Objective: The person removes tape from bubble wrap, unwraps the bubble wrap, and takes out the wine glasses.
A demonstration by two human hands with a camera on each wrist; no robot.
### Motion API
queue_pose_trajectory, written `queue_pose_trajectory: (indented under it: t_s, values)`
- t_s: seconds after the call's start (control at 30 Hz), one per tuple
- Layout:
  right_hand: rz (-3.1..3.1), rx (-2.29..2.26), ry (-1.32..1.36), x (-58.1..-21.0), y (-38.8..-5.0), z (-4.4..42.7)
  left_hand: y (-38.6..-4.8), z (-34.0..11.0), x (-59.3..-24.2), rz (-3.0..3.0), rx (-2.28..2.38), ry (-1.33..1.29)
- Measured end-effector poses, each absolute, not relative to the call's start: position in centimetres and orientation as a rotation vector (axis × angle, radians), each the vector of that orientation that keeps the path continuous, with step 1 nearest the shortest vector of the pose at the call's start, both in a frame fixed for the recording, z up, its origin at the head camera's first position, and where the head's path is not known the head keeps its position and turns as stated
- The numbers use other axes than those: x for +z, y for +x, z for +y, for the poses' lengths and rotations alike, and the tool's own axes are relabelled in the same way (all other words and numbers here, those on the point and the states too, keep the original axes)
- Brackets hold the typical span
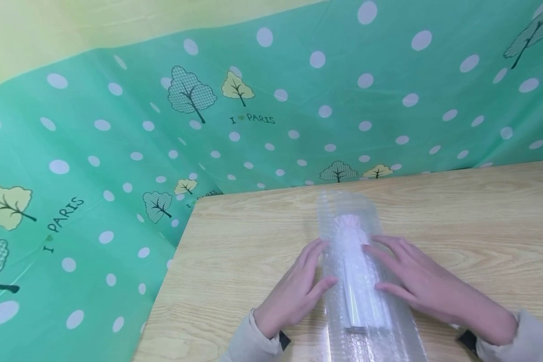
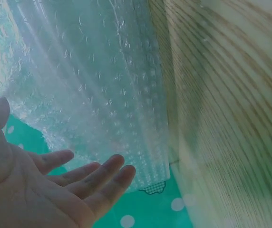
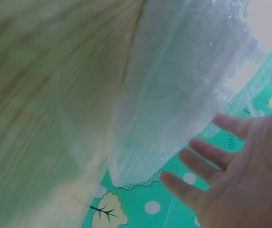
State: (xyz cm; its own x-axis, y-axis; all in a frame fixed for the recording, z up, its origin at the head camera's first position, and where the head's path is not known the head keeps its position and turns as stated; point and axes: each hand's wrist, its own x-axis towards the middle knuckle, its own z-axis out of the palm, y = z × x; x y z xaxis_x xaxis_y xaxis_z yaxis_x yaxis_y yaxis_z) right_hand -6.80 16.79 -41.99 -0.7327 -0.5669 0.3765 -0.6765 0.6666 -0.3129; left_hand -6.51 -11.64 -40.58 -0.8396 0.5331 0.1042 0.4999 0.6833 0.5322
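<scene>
A long bubble wrap package point(image 1: 344, 201) lies lengthwise on the table, and a white, elongated item point(image 1: 364, 281) with a pinkish top shows through it. My left hand point(image 1: 294, 289) is at the package's left edge, fingers spread and slightly bent. On the other side, my right hand point(image 1: 427, 281) has its fingertips over the right part of the wrap. In the left wrist view the left hand point(image 2: 74, 185) is beside the bubble wrap point(image 2: 93, 85). The right wrist view shows the right hand point(image 3: 240, 166) with spread fingers near the wrap point(image 3: 174, 85).
The wooden table point(image 1: 235, 241) extends to both sides of the package. Behind it and at the left hangs a green cloth point(image 1: 294, 115) with white dots, printed trees and lettering. A pale yellow band point(image 1: 95, 25) runs along the top.
</scene>
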Motion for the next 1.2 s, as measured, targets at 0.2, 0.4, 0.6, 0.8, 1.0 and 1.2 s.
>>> queue_pose_trajectory:
  t_s: [0.2, 0.4, 0.6, 0.8, 1.0, 1.2]
  values:
    - [-2.688, 0.663, 0.958, -41.9, -5.9, 16.2, -6.4, -11.7, -40.5, 2.832, 0.867, 0.861]
    - [-2.718, 0.664, 0.933, -42.0, -5.5, 15.9, -6.3, -11.8, -40.4, 2.809, 0.893, 0.821]
    - [-2.743, 0.647, 0.901, -41.7, -5.2, 16.2, -6.1, -11.9, -40.3, 2.799, 0.888, 0.800]
    - [-2.760, 0.673, 0.894, -41.3, -5.1, 16.6, -5.9, -11.9, -40.1, 2.808, 0.874, 0.754]
    - [-2.802, 0.711, 0.878, -40.9, -4.9, 17.3, -5.8, -12.1, -40.0, 2.831, 0.851, 0.732]
    - [-2.805, 0.666, 0.871, -40.6, -4.8, 17.9, -6.0, -12.2, -39.7, 2.854, 0.851, 0.714]
